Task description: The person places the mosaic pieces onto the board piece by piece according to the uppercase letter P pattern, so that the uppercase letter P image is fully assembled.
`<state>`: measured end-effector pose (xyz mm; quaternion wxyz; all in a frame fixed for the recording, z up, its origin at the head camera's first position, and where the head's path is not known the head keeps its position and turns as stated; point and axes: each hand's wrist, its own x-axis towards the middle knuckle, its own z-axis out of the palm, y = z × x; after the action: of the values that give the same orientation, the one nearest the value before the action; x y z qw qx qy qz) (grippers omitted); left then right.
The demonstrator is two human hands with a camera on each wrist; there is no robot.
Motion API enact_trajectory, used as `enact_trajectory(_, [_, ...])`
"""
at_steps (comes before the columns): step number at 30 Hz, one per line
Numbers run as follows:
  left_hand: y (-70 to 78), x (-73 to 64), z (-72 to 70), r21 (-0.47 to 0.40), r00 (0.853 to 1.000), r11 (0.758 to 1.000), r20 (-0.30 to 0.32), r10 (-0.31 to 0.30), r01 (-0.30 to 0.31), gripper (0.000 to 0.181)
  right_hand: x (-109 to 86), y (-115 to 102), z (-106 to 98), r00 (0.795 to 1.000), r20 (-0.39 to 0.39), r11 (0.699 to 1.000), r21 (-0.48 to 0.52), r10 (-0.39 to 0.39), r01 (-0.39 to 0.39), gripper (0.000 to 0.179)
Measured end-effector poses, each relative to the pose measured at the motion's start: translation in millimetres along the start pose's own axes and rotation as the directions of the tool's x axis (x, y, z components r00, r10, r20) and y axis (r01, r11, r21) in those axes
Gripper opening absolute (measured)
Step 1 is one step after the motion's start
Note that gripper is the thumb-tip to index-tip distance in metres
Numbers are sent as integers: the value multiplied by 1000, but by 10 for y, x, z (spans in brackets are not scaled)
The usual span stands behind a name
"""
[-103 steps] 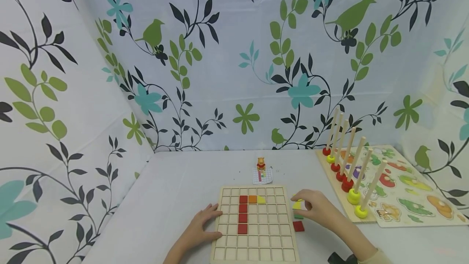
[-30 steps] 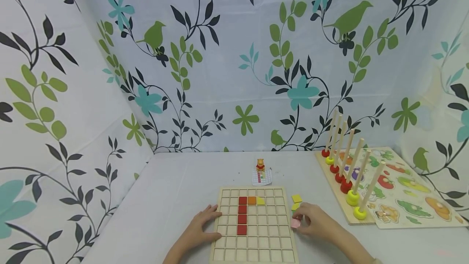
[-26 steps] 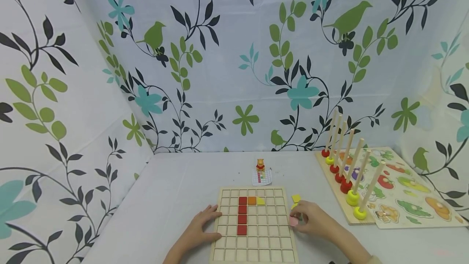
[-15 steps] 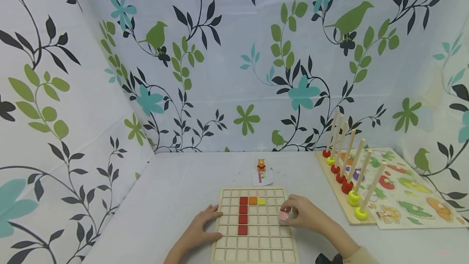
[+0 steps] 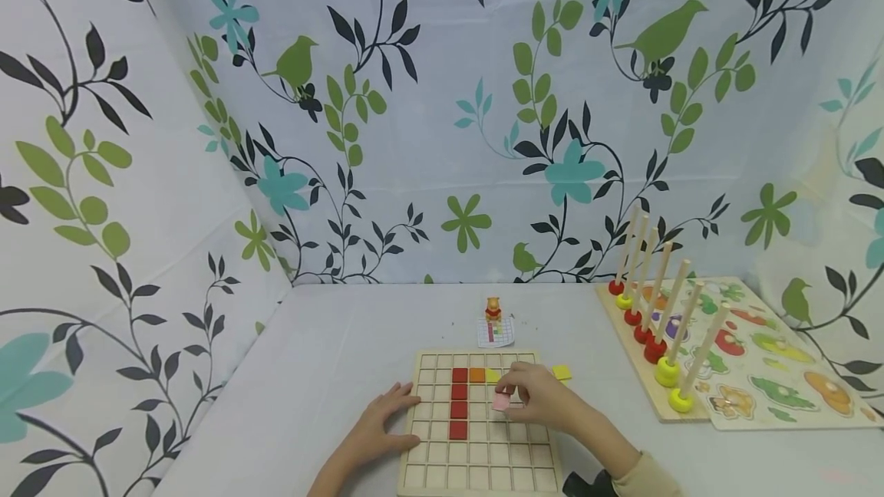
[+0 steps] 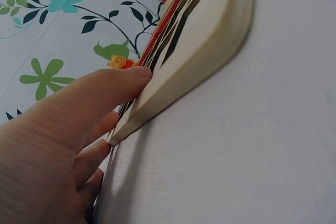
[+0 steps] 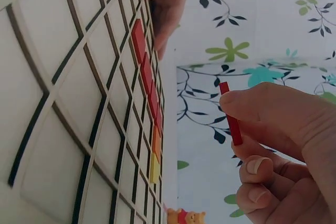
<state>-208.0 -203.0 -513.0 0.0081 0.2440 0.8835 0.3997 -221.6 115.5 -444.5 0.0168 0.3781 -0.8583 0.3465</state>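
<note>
My right hand (image 5: 545,399) pinches a square red tile (image 7: 233,121) between thumb and fingertips, above the grid board (image 5: 479,475). From the head view the tile's top looks pink with glare. My left hand (image 5: 376,426) lies at the board's left edge, fingers spread along it; in the left wrist view the thumb touches the rim (image 6: 173,95). On the board stands a column of several red tiles (image 5: 459,409). An orange tile (image 5: 476,375) and a yellow tile (image 5: 492,376) continue rightward from its top.
A loose yellow tile (image 5: 562,372) lies right of the board. Behind it stand a bear figurine (image 5: 493,308) and a pattern card (image 5: 496,333). On the right are a pegged stand (image 5: 638,374) with rings and a vegetable puzzle board (image 5: 794,413).
My right hand has picked up the red tile from the table right of the board and carried it left over the grid. The left hand keeps its place.
</note>
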Motion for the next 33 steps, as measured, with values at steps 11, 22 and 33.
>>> enact_trajectory(11, [4,5,-3,8,1000,1000,-7,-5,5,58,161,-194,112,999,45,999,16,-30,29,20])
enact_trajectory(22, [29,11,-11,17,1000,1000,-9,-3,3,57,217,-241,368,988,131,996,35,-86,82,16])
enact_trajectory(33, [28,-9,-7,5,1000,1000,1,-8,8,56,226,-236,588,962,273,1000,5,-21,21,18])
